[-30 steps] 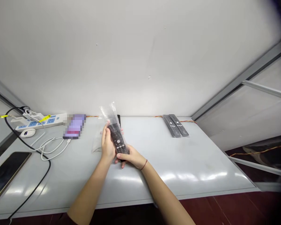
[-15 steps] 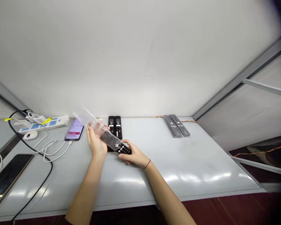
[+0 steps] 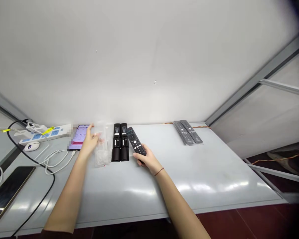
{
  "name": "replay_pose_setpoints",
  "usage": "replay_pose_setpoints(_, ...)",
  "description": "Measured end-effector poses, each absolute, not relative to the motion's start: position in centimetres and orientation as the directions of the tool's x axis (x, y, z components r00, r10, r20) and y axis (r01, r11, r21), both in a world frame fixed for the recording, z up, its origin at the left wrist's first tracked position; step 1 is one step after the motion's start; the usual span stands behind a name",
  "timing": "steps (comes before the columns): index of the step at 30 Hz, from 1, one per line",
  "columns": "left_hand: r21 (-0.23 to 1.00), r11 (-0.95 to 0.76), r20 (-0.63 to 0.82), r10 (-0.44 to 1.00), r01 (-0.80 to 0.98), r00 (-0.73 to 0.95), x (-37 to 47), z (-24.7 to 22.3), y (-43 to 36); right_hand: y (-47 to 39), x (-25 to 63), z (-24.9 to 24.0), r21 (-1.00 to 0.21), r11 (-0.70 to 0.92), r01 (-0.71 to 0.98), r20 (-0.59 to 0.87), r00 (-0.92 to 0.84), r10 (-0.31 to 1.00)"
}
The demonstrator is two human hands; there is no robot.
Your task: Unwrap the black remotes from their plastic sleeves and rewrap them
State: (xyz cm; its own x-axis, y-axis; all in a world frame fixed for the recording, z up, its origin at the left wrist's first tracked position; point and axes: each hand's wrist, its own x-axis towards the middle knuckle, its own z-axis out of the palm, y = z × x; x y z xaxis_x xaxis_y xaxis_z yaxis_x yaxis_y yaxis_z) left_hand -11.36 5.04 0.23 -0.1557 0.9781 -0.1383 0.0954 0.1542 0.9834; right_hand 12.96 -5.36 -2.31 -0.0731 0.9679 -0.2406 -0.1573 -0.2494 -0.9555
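My right hand grips a black remote control by its lower end, its buttons facing up. My left hand is at a clear plastic bag beside the phone. Its thumb-side fingertips show through the film and pinch the bag's left edge, while another finger stretches away. Between the bag and the held remote, two black remotes lie face down, side by side, with battery compartments uncovered. Dark covers lie at their lower ends.
Wrapped remotes lie at the right back. On the left are a lit phone, a power strip, a white mouse, a white cable, a black cable and a dark phone. A wall closes the table's back.
The remote has come out of the plastic bag and moved up slightly in my right hand. My left hand has carried the bag left and down to the table, uncovering the two face-down remotes.
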Motion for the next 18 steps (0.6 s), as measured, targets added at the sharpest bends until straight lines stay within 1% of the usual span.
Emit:
replay_pose_setpoints(2,0.960,0.136,-0.121,0.990,0.246,-0.074,-11.0,-0.7,5.3,-5.3,13.1,-2.5,-0.956,-0.253,-0.146,-0.244,-0.081,0.966)
replay_pose_setpoints(6,0.893,0.052,-0.052,0.999,0.447,-0.012,-10.2,-1.5,6.1,-5.2,13.2,-3.0,-0.957,-0.249,-0.150,-0.239,-0.083,0.968)
replay_pose_setpoints(8,0.831,-0.013,0.012,1.000,0.557,0.005,-10.0,-1.7,6.4,-5.1,13.2,-3.1,-0.954,-0.253,-0.163,-0.242,-0.083,0.967)
replay_pose_setpoints(11,0.689,-0.109,0.100,0.993,0.717,0.054,-10.0,-2.3,7.0,-5.1,13.1,-3.0,-0.951,-0.262,-0.163,-0.250,-0.087,0.964)
replay_pose_setpoints(15,0.584,-0.158,0.138,0.986,0.796,0.094,-10.4,-3.2,7.1,-5.1,13.2,-2.9,-0.949,-0.273,-0.156,-0.262,-0.089,0.961)
replay_pose_setpoints(18,0.467,-0.109,0.139,0.989,0.877,0.048,-10.4,-3.4,6.7,-5.1,13.2,-2.9,-0.953,-0.264,-0.148,-0.253,-0.093,0.963)
